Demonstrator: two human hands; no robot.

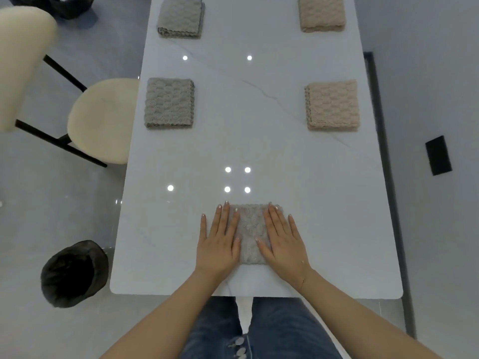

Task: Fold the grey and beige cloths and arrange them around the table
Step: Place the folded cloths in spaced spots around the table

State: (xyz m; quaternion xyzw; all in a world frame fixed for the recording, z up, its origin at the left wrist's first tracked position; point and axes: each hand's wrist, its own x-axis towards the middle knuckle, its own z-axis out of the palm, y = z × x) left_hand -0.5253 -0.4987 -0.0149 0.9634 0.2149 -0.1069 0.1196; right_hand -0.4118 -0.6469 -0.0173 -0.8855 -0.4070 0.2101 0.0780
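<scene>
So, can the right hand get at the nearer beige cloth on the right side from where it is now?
Probably yes: the right hand lies flat on the grey cloth, holding nothing, and bare table lies between it and the nearer beige cloth.

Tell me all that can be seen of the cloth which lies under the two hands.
The cloth under the hands is grey and looks like soft, bumpy terry. It is folded into a small rectangle and lies flat at the near end of the white table, about midway across. The left hand and the right hand press on its two sides with straight fingers, so only the middle strip and far edge show.
</scene>
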